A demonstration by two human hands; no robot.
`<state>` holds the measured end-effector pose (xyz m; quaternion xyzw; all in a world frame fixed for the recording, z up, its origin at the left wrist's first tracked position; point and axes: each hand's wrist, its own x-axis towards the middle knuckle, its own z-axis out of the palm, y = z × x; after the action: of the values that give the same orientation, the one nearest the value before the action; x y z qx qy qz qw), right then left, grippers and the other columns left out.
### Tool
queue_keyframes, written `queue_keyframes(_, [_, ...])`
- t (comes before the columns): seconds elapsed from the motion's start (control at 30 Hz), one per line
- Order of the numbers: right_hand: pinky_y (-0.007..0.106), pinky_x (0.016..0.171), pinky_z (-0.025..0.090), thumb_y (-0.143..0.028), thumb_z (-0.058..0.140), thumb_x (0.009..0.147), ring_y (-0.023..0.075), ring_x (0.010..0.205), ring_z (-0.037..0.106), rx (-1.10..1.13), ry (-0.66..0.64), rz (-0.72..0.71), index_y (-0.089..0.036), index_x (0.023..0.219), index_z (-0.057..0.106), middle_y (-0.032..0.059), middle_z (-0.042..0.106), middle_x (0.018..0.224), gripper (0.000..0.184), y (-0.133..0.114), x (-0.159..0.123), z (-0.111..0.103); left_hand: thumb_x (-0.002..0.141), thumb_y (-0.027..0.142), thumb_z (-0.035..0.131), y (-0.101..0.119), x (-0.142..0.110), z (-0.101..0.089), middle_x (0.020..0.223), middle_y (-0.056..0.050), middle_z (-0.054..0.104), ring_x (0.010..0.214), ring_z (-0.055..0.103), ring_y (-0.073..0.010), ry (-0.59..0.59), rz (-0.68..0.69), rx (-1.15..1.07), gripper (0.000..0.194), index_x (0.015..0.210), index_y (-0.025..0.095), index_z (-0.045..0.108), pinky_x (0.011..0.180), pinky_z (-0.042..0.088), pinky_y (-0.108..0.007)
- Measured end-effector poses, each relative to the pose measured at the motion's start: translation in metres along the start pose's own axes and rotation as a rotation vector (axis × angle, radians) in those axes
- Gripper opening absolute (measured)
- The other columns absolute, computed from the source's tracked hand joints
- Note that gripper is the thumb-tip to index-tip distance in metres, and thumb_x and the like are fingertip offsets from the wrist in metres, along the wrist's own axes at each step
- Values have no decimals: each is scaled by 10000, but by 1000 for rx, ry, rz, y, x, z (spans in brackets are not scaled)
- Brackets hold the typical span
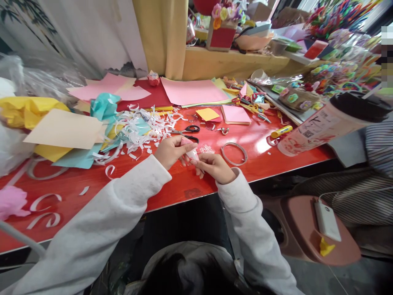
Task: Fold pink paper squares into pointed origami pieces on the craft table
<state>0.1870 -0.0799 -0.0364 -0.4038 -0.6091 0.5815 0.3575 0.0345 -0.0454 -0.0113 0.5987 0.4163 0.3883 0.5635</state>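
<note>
My left hand [170,150] and my right hand [215,167] meet over the front edge of the red table [172,188]. Both pinch a small folded piece of pink paper [190,151] between the fingertips. Both sleeves are white. Black-handled scissors [190,132] lie just beyond the hands. A pile of white paper shreds [144,129] spreads to the left of my left hand. A ring of tape [234,153] lies flat to the right of my right hand.
Coloured paper sheets [193,91] and a pink pad [235,114] cover the back of the table. A yellow glue stick [281,131] and a large lidded cup [331,123] lie at the right. A person in striped clothes [368,180] sits at right beside a stool [319,229] with a power bank.
</note>
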Motion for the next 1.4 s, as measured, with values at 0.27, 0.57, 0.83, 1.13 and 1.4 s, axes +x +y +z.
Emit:
queue_keyframes(0.27, [258, 621, 435, -393, 474, 768, 117, 628, 546, -232, 177, -163, -120, 723, 590, 28, 594, 657, 300, 2, 1, -3, 643, 382, 633, -7, 0, -1, 462, 16, 544, 369, 506, -83, -34, 69, 105, 290, 611, 132, 491, 372, 407, -193])
queue_keyframes(0.57, [249, 565, 486, -356, 609, 668, 114, 584, 602, 190, 33, 16, -132, 806, 571, 20, 626, 682, 266, -5, 0, 0, 669, 408, 599, -6, 3, -3, 673, -16, 561, 482, 542, -93, 73, 81, 89, 323, 798, 132, 492, 412, 467, -222])
queue_keyframes(0.83, [157, 364, 380, -341, 566, 716, 50, 357, 498, 289, 93, 19, -112, 846, 606, -23, 570, 490, 266, -1, -1, -9, 735, 329, 556, -3, 1, -15, 1013, -40, 517, 952, 455, -182, 256, 922, 959, 210, 913, 217, 557, 785, 417, -340])
queue_keyframes(1.13, [159, 315, 331, -314, 576, 707, 61, 315, 480, 389, 85, 25, -107, 865, 599, -29, 565, 444, 262, -4, -4, -10, 782, 223, 504, -3, -3, -15, 858, -2, 628, 881, 502, -160, 217, 1231, 1258, 125, 880, 207, 578, 743, 364, -314])
queue_keyframes(1.4, [157, 295, 311, -327, 591, 689, 56, 294, 463, 357, 92, 49, -91, 852, 605, -31, 553, 416, 288, -6, -4, -9, 792, 187, 474, -3, -6, -14, 865, -24, 640, 848, 511, -164, 182, 1262, 1289, 146, 880, 183, 590, 702, 369, -313])
